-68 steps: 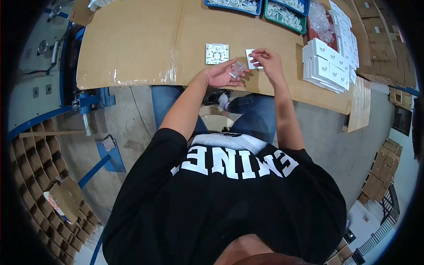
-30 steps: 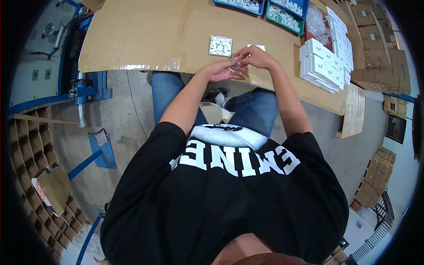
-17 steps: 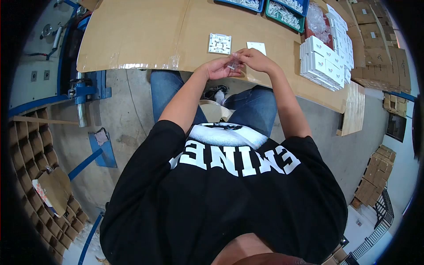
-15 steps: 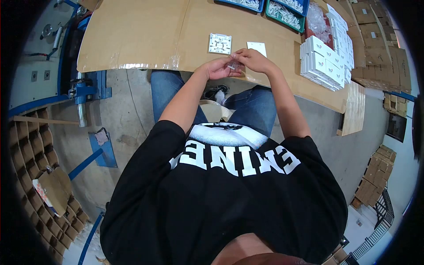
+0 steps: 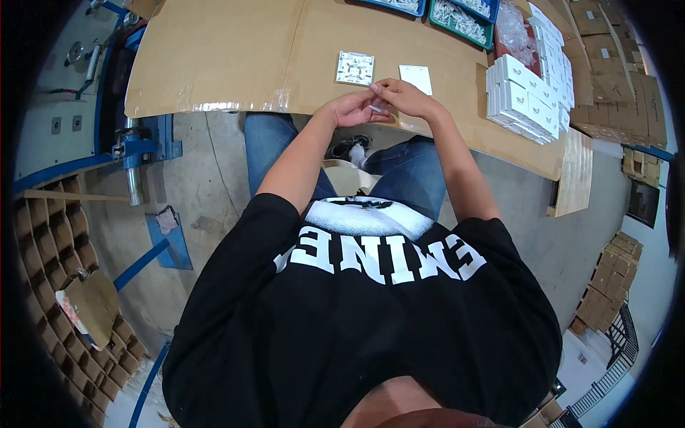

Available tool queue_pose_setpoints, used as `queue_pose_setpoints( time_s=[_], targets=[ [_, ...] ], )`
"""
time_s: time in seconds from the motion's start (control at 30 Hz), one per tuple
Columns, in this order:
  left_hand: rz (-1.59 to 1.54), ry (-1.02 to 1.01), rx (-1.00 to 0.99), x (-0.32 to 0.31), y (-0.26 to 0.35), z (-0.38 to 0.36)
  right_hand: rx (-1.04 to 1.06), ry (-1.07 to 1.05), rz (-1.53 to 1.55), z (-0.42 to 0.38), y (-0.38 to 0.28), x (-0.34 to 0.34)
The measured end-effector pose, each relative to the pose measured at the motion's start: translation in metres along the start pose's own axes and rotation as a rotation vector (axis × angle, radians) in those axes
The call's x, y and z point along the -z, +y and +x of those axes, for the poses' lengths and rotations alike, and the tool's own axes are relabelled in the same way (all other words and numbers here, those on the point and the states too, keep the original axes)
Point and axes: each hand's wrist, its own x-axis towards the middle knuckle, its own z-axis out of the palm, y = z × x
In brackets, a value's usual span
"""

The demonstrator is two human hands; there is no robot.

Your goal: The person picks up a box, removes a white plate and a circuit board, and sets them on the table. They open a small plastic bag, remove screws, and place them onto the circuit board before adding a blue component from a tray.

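Note:
Over the near edge of the cardboard-covered table [image 5: 214, 64], my left hand [image 5: 352, 108] is turned palm up with its fingers curled round a small clear and white item [image 5: 376, 108]. My right hand [image 5: 401, 95] meets it from the right, its thumb and fingertips pinched together at the left fingertips. What the right fingers hold is too small to name. Just beyond the hands lies a square white tray [image 5: 354, 68] with small parts in it. A flat white card [image 5: 416, 79] rests behind my right hand.
White boxes [image 5: 524, 100] are stacked at the table's right. Behind them sits a red bin with clear plastic bags [image 5: 515, 32]. A green bin [image 5: 460, 21] and blue bins [image 5: 399, 6] of white pieces stand at the far edge.
The clear item between my hands shows less than before. Both hands have stayed in nearly the same place, with small finger movements.

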Motion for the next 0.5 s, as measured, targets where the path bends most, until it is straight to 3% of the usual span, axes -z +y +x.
queue_pose_setpoints(
  time_s=[0.23,0.4,0.5],
  targets=[
    [-0.036,-0.03,0.031,-0.004,0.003,-0.002,0.077,0.085,0.011,-0.001,0.008,0.026],
    [-0.103,-0.081,0.136,0.008,0.005,0.004,0.143,0.337,0.093,0.009,0.04,0.081],
    [-0.161,0.005,0.203,-0.007,0.01,0.004,0.13,0.616,-0.001,0.031,0.077,0.15]
  ],
)
